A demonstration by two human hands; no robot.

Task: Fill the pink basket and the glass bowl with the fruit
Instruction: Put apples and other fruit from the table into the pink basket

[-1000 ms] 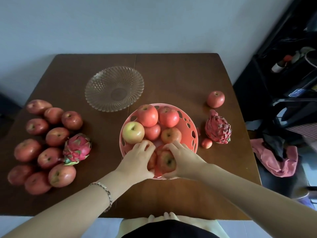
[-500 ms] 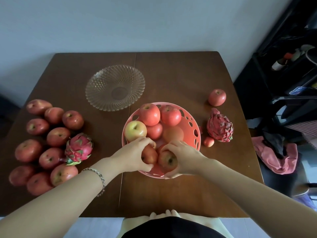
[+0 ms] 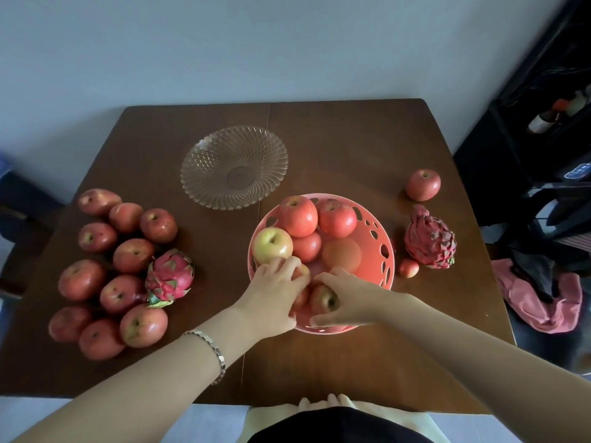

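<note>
Two hands [image 3: 271,295] on two apples [image 3: 323,300], apparently.

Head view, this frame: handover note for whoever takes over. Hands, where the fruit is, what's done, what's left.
Left hand grips the front-left apple inside the pink basket. Right hand grips the front-right apple beside it, at the near rim.
Done: the basket holds five more fruits behind the hands.
Glass bowl, beyond the basket to its left, holds nothing.
Left: apple pile and a dragon fruit on the left of the table; a lone apple, a second dragon fruit and a small red fruit on its right.
</note>
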